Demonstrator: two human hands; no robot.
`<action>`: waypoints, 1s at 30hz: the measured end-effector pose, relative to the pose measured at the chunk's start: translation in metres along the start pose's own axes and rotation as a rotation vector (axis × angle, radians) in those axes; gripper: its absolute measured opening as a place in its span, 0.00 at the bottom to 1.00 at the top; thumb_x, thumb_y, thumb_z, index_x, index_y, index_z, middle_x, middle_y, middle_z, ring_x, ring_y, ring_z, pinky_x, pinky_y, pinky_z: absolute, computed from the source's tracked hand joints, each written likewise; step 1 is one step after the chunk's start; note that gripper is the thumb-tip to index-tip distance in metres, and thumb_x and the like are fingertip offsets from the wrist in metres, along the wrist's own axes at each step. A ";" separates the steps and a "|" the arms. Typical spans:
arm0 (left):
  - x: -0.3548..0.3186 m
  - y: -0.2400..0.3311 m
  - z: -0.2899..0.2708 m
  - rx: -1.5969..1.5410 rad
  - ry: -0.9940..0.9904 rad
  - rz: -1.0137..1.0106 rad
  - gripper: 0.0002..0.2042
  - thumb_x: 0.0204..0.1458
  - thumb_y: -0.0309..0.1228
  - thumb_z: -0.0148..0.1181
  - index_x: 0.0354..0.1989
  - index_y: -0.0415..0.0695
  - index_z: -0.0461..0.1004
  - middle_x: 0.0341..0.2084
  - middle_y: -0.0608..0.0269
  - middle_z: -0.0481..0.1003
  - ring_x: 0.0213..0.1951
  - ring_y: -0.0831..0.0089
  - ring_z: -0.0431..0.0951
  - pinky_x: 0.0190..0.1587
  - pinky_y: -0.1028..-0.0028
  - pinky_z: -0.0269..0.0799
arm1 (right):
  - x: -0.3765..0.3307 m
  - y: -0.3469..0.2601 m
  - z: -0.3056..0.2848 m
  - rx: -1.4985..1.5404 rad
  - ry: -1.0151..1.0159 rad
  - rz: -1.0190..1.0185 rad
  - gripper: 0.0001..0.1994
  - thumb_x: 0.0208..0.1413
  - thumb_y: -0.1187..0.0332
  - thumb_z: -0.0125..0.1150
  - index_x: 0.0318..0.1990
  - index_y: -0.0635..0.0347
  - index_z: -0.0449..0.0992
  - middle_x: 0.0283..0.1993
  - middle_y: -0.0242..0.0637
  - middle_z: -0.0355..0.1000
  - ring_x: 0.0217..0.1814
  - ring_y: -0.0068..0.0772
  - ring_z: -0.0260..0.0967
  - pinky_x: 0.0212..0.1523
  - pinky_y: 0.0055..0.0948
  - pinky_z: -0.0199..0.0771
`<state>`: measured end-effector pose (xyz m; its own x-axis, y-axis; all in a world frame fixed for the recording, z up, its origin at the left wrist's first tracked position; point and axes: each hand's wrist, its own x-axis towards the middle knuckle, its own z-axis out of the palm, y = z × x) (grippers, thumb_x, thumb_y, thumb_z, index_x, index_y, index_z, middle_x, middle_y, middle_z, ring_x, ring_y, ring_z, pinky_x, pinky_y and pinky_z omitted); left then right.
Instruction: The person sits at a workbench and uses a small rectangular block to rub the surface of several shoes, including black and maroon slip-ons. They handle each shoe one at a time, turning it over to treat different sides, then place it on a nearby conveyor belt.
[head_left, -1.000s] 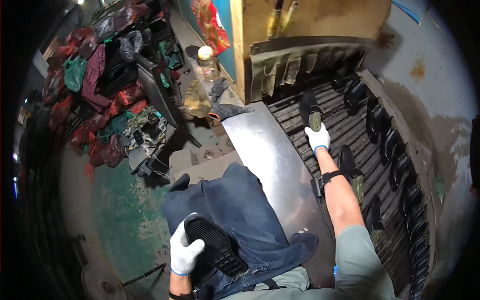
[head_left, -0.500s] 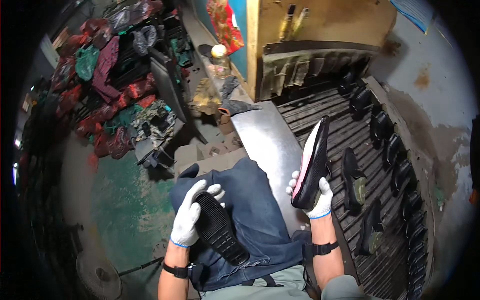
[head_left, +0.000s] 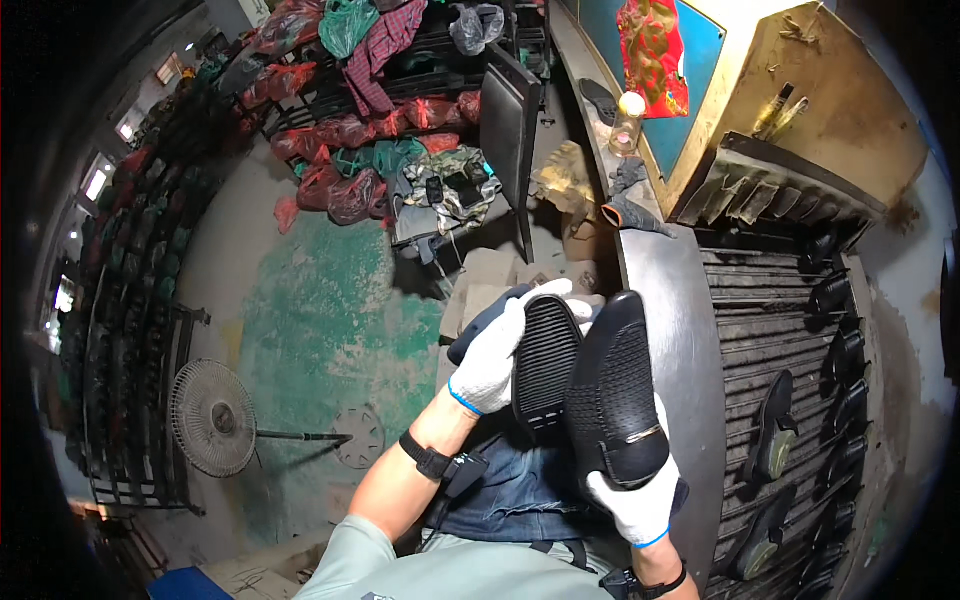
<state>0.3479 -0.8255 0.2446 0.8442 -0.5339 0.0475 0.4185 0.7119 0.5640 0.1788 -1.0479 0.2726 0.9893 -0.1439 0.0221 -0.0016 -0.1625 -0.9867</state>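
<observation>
Both gloved hands now meet over the lap, each closed on a black shoe sole. The left hand (head_left: 497, 360) wraps the ribbed sole (head_left: 545, 365) from its outer edge, fingers curled over the toe end, tread facing up. The right hand (head_left: 632, 500) clamps the heel end of the second sole (head_left: 615, 395) from below, its dotted tread also up, so this sole stands just beside the ribbed one, their long edges touching or nearly so.

A second ago the right hand was stretched out to the slatted rack (head_left: 765, 330) beyond its grip; half a second ago it was carrying a sole back, edge-on. Now that sole has been turned tread-up and brought against the one the left hand held throughout. By my reading, the two are being laid side by side as a pair.

Past the right grip, more dark soles (head_left: 775, 440) lie on the rack. Under both grips is the blue-clothed lap (head_left: 520, 490). Well off beyond the left wrist a floor fan (head_left: 212, 417) stands on the green-stained floor (head_left: 330, 330).
</observation>
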 end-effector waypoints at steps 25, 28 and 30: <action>0.000 0.002 0.009 0.376 -0.063 0.081 0.36 0.77 0.54 0.51 0.80 0.37 0.60 0.71 0.45 0.72 0.71 0.52 0.75 0.74 0.56 0.72 | -0.001 -0.002 0.021 -0.183 -0.142 0.041 0.56 0.41 0.72 0.87 0.79 0.76 0.60 0.57 0.51 0.83 0.55 0.37 0.85 0.60 0.34 0.83; 0.001 0.002 0.012 0.367 -0.035 0.056 0.38 0.75 0.56 0.53 0.80 0.37 0.61 0.70 0.45 0.73 0.70 0.53 0.76 0.74 0.56 0.73 | 0.000 -0.002 0.021 -0.173 -0.137 0.051 0.55 0.42 0.72 0.86 0.79 0.77 0.61 0.57 0.51 0.83 0.54 0.36 0.85 0.60 0.34 0.83; 0.002 0.003 0.014 0.419 -0.029 0.060 0.40 0.71 0.55 0.59 0.80 0.37 0.61 0.70 0.45 0.74 0.70 0.53 0.76 0.73 0.56 0.73 | 0.000 0.003 0.021 -0.173 -0.129 0.026 0.54 0.42 0.71 0.87 0.78 0.76 0.62 0.57 0.51 0.84 0.54 0.35 0.85 0.60 0.33 0.83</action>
<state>0.3461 -0.8304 0.2578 0.8507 -0.5139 0.1104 0.1915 0.4986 0.8454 0.1822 -1.0284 0.2659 0.9991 -0.0257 -0.0349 -0.0414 -0.3267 -0.9442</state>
